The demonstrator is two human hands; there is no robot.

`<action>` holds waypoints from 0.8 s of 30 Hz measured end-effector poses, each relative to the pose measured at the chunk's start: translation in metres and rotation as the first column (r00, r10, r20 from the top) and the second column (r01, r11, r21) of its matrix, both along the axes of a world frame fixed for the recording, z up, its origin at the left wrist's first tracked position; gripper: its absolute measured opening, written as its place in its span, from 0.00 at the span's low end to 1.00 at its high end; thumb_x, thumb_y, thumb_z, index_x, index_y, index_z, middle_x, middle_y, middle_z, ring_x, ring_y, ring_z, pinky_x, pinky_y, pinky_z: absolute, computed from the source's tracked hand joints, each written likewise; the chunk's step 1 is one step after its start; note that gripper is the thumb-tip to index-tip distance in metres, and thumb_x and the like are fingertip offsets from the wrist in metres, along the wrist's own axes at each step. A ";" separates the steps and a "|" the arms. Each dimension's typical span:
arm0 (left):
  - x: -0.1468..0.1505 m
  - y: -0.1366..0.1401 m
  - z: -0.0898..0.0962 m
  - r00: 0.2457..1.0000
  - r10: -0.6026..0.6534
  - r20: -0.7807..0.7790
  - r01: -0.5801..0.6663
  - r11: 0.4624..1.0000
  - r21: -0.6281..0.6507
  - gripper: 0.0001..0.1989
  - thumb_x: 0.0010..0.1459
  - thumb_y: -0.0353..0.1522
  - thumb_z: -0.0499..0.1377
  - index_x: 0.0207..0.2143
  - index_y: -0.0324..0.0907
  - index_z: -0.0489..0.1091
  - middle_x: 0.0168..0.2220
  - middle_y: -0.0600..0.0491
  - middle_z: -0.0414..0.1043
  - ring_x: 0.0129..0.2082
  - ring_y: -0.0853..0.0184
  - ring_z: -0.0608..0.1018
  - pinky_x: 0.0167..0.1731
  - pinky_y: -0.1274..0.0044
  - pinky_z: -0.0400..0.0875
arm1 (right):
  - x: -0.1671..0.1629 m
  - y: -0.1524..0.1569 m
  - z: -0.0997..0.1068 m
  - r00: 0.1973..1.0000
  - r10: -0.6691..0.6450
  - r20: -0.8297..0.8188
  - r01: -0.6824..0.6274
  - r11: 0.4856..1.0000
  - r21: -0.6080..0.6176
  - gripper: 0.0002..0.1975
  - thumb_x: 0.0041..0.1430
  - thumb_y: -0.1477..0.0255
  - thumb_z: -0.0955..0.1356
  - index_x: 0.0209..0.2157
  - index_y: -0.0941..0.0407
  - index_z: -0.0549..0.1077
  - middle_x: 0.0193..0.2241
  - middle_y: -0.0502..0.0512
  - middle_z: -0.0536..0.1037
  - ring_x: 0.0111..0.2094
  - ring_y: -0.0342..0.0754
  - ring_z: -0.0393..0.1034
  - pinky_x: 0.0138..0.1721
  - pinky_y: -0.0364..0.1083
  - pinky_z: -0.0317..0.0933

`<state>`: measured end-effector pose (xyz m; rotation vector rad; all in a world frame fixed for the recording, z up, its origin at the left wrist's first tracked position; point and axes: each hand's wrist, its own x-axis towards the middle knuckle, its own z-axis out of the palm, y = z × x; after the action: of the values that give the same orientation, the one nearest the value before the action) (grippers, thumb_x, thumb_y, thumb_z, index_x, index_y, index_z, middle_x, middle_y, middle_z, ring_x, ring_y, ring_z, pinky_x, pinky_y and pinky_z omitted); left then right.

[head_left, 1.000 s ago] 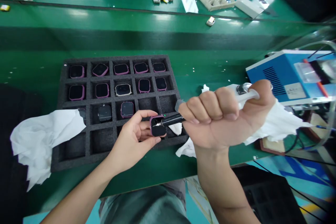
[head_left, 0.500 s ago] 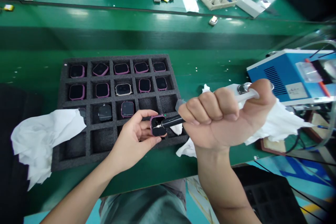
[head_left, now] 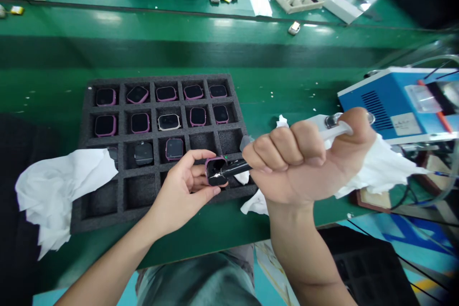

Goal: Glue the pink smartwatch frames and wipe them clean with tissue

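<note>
The work now seems to be applying the tip of a syringe-like tool (head_left: 236,167) to a small watch (head_left: 214,164), which the left hand (head_left: 183,190) is holding over the near right part of the foam tray (head_left: 161,79) on the tabletop (head_left: 283,83). Its grip is narrow, the thumb bracing the near edge, the index finger the far edge, the palm facing right. The right hand (head_left: 299,160) is closing its grip around the tool, fingers curling and thumb bending over the right end, while its forearm is rising from the near right. Whether the tip is touching the dark face, I cannot tell. The next move probably calls for steady tip control and light thumb pressure.
</note>
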<state>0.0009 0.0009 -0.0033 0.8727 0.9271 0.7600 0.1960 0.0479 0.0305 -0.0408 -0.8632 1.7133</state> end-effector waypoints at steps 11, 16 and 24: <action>-0.001 -0.001 -0.003 1.000 -0.002 0.020 0.002 1.000 0.015 0.23 0.55 0.22 0.67 0.50 0.44 0.64 0.40 0.52 0.83 0.41 0.65 0.86 0.42 0.77 0.78 | -0.003 -0.003 0.001 0.995 -0.081 -0.057 0.078 0.996 -0.048 0.34 0.65 0.50 0.63 0.14 0.54 0.47 0.13 0.43 0.46 0.15 0.39 0.40 0.21 0.47 0.46; -0.001 0.000 -0.002 1.000 0.000 0.020 0.000 1.000 0.009 0.23 0.55 0.22 0.67 0.50 0.43 0.64 0.39 0.52 0.83 0.40 0.65 0.86 0.40 0.78 0.78 | 0.000 -0.002 0.001 0.999 -0.050 -0.003 0.049 0.997 -0.055 0.35 0.64 0.49 0.64 0.13 0.54 0.48 0.12 0.43 0.46 0.15 0.40 0.41 0.21 0.47 0.46; 0.001 0.000 -0.002 1.000 -0.002 0.013 0.002 1.000 0.011 0.24 0.55 0.22 0.66 0.51 0.44 0.65 0.38 0.53 0.83 0.41 0.66 0.86 0.40 0.79 0.78 | 0.004 -0.002 0.000 0.999 -0.002 0.038 0.005 0.998 -0.057 0.34 0.64 0.48 0.64 0.14 0.54 0.49 0.12 0.43 0.46 0.15 0.40 0.42 0.21 0.47 0.47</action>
<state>0.0018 0.0008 -0.0049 0.8778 0.9110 0.7688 0.1999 0.0460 0.0308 -0.1135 -0.8413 1.7387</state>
